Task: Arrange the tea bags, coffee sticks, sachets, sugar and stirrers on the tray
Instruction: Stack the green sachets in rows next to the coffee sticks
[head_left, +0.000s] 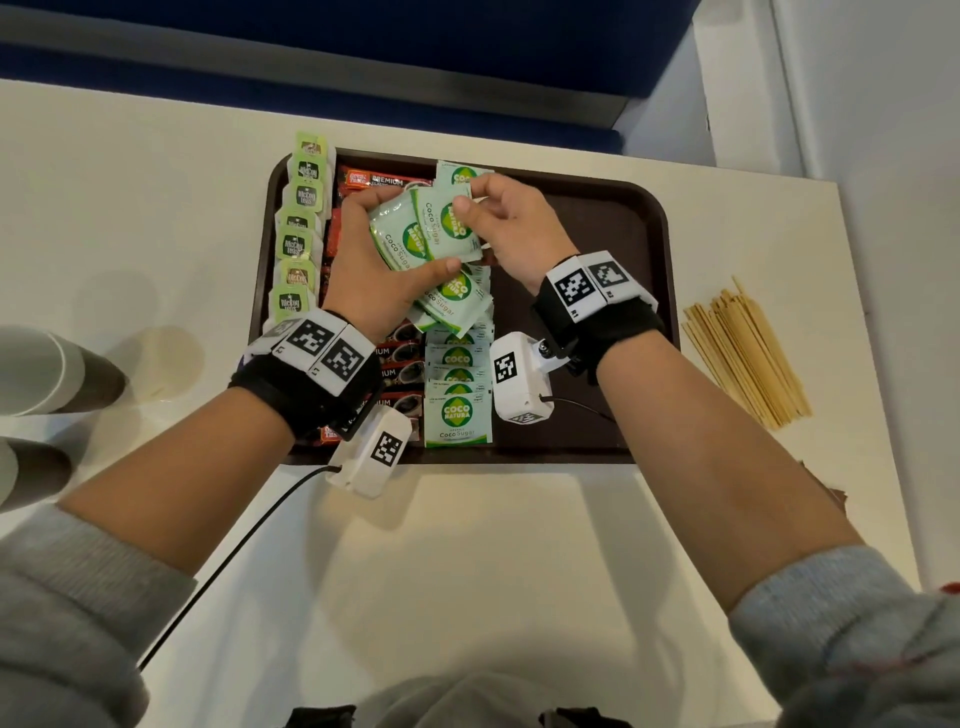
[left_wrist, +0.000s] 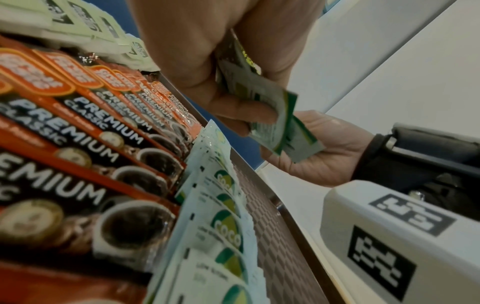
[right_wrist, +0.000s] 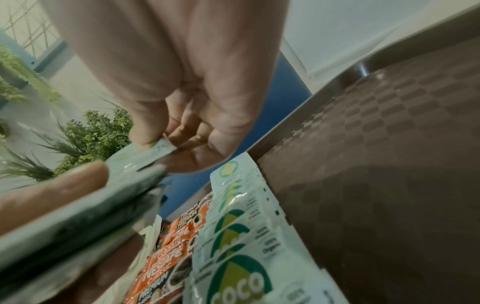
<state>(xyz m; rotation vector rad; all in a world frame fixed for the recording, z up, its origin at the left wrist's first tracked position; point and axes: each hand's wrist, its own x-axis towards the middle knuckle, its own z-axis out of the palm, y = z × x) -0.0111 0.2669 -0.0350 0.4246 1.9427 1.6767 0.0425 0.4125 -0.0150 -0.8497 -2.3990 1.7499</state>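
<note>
Two hands held a fan of green coco sugar sachets above a brown tray on a white counter.

The left hand gripped the sugar sachets with curled fingers and thumb, while the right hand pinched the top sachet between thumb and fingertips. On the tray, a row of tea bags lined the left edge, with coffee sticks just beside them. Next came a column of sugar packets, overlapping and running toward the near edge. The tray's right half was bare. A bundle of wooden stirrers lay on the counter, beyond the tray's right edge.
</note>
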